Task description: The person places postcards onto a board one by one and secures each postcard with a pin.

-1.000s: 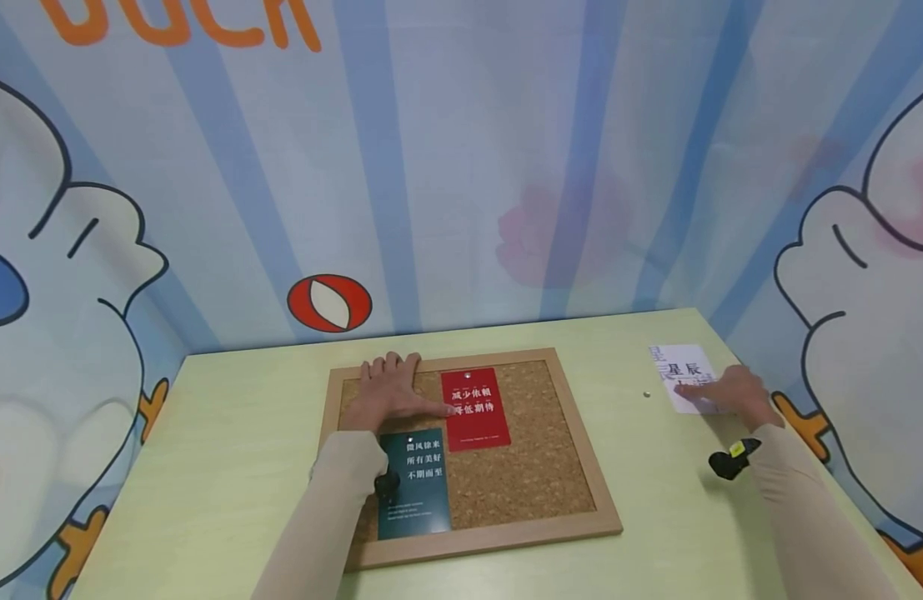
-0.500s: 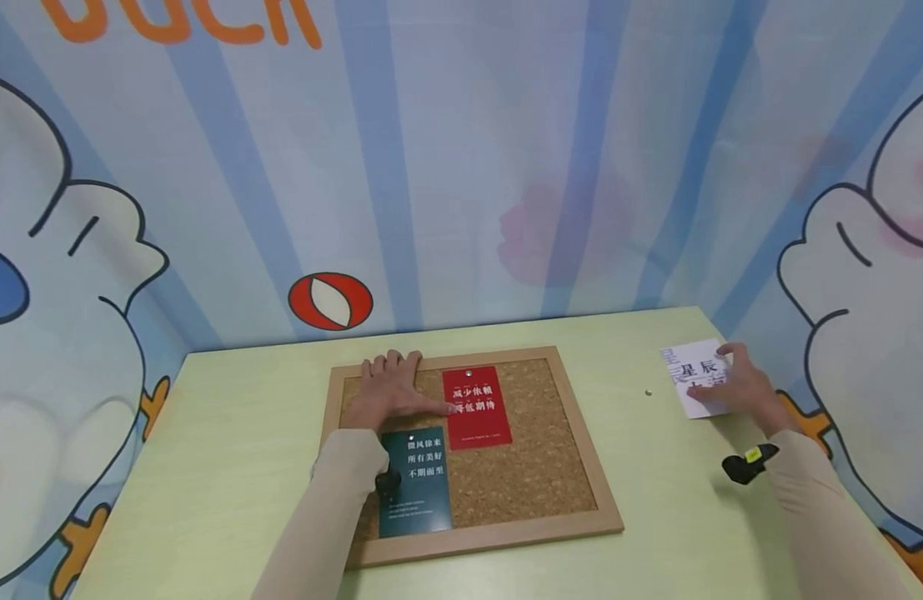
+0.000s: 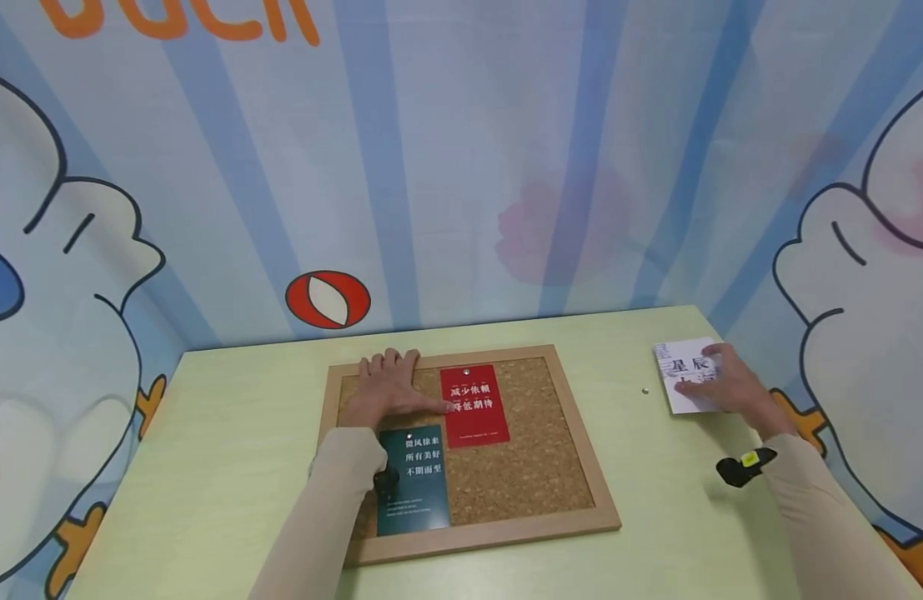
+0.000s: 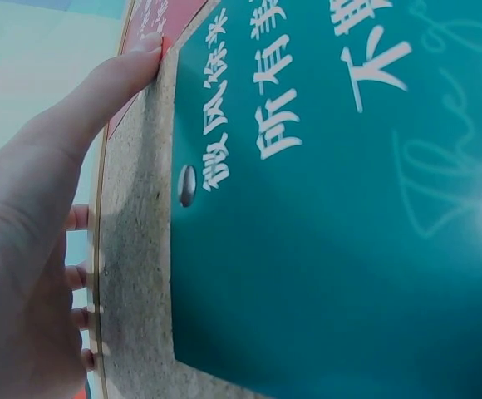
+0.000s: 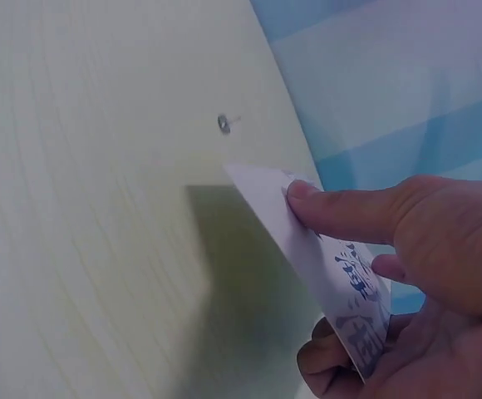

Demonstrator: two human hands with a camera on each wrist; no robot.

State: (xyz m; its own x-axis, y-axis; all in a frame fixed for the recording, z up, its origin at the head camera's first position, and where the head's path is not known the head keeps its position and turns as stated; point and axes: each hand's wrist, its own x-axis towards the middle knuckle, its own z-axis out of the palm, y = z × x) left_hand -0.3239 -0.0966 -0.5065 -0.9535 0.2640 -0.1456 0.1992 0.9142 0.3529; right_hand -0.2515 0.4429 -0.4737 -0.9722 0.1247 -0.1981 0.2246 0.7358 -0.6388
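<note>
My left hand rests on a wood-framed corkboard, fingers spread at its far left frame. Its straight thumb touches a red card with white characters. A dark green card lies nearer on the board; a silver thumbtack is at its top edge in the left wrist view. At the right of the table, my right hand pinches a white card with dark characters between thumb and fingers. The card is raised off the table, its shadow below.
A loose thumbtack lies on the pale table, left of the white card in the head view. Behind the table hangs a blue striped cartoon backdrop.
My right hand has gone from thumb touching the flat white card to pinching and lifting it. The card shifted right, then slightly back left. My left hand stays put.
</note>
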